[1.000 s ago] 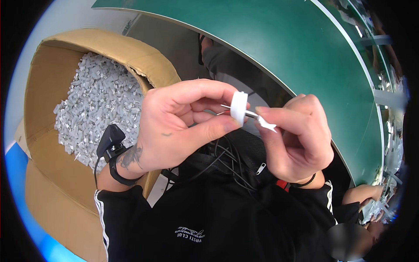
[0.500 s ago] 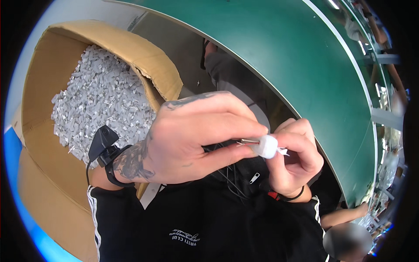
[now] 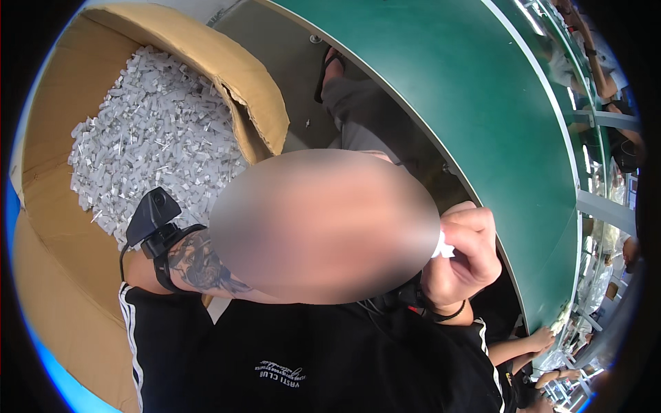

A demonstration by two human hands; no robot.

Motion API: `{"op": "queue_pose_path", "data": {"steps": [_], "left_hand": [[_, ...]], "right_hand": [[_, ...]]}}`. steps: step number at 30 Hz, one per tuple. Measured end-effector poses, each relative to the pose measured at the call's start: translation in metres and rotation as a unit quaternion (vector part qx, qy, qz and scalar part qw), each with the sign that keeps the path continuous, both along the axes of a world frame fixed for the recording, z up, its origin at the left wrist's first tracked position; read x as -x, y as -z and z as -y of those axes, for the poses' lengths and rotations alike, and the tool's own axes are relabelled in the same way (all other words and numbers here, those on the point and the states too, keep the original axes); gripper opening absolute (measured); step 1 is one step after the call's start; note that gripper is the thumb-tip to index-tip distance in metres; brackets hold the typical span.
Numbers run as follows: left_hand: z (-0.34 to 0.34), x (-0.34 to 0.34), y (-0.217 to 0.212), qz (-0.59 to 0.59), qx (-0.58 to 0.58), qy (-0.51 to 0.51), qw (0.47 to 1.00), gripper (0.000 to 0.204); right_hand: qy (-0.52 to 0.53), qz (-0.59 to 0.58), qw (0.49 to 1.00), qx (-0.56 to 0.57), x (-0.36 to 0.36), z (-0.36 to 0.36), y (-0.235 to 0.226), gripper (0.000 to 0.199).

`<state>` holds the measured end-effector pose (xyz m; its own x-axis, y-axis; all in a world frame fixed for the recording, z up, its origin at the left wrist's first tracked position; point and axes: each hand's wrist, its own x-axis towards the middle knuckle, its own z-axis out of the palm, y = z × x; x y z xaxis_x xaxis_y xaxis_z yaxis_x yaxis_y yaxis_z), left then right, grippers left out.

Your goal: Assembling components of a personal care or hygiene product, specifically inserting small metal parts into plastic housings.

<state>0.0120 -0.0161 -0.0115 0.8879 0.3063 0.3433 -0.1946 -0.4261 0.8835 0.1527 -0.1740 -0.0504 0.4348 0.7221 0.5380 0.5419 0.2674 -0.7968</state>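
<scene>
The right hand (image 3: 463, 251), at about three o'clock, has its fingers (image 3: 475, 221) clenched on a small white part (image 3: 443, 246) (the left hand is blurred, grip unreadable), so one piece looks mid-work while the cardboard box (image 3: 261, 103) at ten o'clock remains full of white pieces (image 3: 151, 138).

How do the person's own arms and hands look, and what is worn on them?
The left forearm carries a dark tattoo and a black wrist strap with a small black camera and a thin cable. The left hand is blurred out. The right hand is bare, with a thin black band at the wrist. Short black sleeves have white stripes.
</scene>
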Motion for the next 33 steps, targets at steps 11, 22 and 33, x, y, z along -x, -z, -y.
{"op": "queue_pose_path", "data": {"steps": [11, 22, 33], "left_hand": [[0.006, 0.007, 0.001, 0.018, 0.07, -0.006, 0.997, 0.029], [0.01, 0.002, 0.005, 0.051, -0.06, -0.001, 0.997, 0.029], [0.014, -0.001, 0.003, 0.051, 0.032, -0.022, 0.998, 0.029]], "right_hand": [[0.0, -0.157, 0.987, -0.037, 0.012, 0.009, 0.013, 0.016], [-0.056, -0.269, 0.961, -0.036, 0.015, 0.006, 0.015, 0.017], [-0.062, -0.228, 0.971, -0.038, 0.011, 0.009, 0.015, 0.015]]}}
